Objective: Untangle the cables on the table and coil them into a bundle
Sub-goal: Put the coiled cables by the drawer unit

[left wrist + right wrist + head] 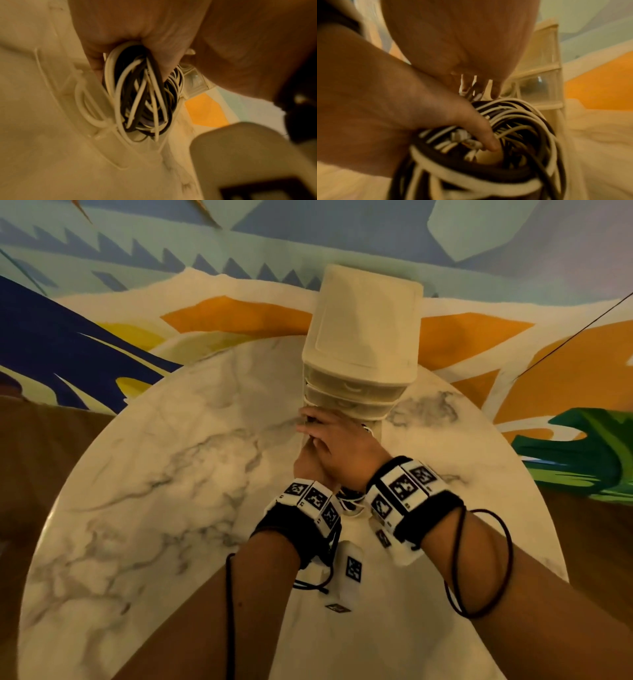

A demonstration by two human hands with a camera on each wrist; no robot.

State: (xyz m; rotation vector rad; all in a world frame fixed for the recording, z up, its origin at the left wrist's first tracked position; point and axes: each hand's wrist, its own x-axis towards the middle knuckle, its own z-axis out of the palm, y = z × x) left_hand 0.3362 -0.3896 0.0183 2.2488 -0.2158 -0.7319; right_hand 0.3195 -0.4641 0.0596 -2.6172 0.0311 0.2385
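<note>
A coil of black and white cables [142,97] hangs from my left hand [130,67], whose fingers and thumb curl round its top. In the right wrist view the coil [513,121] fills the lower middle, and the left thumb pokes into its centre among several plug ends. My right hand [477,88] reaches over it and pinches a few cable strands between its fingertips. From the head camera both hands sit pressed together at the foot of the drawer tower: left hand [306,463], right hand [310,422]. Only a scrap of the cables [349,503] shows between the wrists.
A white plastic drawer tower [363,337] stands at the far edge of the round marble table [171,474], right in front of the hands. A painted mural wall is behind it. Black sensor leads loop off both forearms.
</note>
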